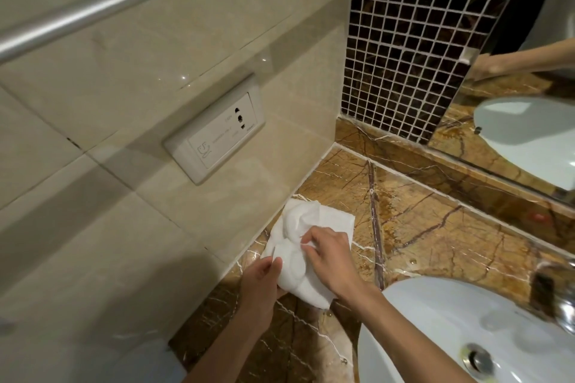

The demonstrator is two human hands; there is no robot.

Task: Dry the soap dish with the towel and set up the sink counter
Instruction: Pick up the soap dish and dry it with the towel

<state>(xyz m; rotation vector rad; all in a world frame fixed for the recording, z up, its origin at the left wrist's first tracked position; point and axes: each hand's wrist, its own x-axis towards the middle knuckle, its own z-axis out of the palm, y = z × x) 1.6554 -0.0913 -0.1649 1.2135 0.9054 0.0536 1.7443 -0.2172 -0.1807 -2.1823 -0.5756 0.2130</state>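
A white towel (pixel 306 224) lies bunched on the brown marble counter (pixel 435 227), against the beige tiled wall. My left hand (pixel 259 280) grips its near left edge from below. My right hand (pixel 326 253) pinches a fold at the towel's middle from the right. No soap dish shows; I cannot tell whether one is wrapped inside the cloth.
A white basin (pixel 435 320) with a metal drain (pixel 477 359) sits at the lower right, a chrome tap (pixel 560 298) at its right edge. A wall socket (pixel 217 137) is above the towel. A steel rail (pixel 109 6) crosses the upper left. A mirror (pixel 513 109) and dark mosaic tiles (pixel 404 40) back the counter.
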